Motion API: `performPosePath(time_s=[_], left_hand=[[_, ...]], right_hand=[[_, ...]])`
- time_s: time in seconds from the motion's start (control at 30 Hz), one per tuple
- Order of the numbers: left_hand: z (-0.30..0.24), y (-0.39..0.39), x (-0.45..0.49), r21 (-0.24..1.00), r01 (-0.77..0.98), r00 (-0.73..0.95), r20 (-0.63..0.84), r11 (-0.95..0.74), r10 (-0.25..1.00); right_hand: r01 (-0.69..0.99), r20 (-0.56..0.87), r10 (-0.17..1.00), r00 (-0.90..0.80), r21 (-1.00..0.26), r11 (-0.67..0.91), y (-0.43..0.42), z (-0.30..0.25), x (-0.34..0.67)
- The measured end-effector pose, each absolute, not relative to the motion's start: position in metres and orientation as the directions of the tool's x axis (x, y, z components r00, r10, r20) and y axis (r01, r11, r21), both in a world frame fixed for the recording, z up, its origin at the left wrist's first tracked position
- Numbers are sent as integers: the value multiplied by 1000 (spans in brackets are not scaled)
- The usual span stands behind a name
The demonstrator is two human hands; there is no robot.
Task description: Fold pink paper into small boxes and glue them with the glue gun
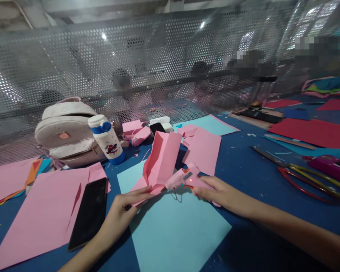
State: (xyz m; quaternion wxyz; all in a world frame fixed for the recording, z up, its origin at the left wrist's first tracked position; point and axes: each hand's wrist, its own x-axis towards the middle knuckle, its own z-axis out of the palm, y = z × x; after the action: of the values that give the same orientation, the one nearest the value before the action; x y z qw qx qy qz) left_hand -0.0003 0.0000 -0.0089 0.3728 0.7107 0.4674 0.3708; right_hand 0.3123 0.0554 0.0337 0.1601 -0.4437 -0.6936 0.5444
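My right hand (218, 192) is wrapped round the handle of a pink hot glue gun (184, 178), which has a small red light lit on its side. The gun's nozzle points left, at the lower edge of a folded pink paper box (166, 156). With its fingers closed on a flap at that same end, my left hand (130, 202) holds the box at a tilt. Its thumb is partly hidden under the paper. Beneath both hands lies a light blue sheet of paper (181, 230) on the blue table.
To the left are a black phone (89, 213), pink paper (42, 204), a white backpack (69, 132) and an upright water bottle (107, 141). Scissors (297, 170) and red paper (314, 132) lie right. A perforated metal screen (158, 60) stands behind; people are beyond it.
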Motion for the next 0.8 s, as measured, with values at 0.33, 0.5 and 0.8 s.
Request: performPosePath(time_s=[0.33,0.5,0.8], left_hand=[[-9,0,-1,879,386,289,174,-281,941],[-10,0,-1,882,387,280,167,-270,946],[-8,1,0,872,391,273,194,-293,942]], right_hand=[[424,-251,786,-565,-906,16,57,29,311],[435,-252,782,-570,-900,27,57,32,311],[460,-250,802,-542,-887,34,57,35,313]])
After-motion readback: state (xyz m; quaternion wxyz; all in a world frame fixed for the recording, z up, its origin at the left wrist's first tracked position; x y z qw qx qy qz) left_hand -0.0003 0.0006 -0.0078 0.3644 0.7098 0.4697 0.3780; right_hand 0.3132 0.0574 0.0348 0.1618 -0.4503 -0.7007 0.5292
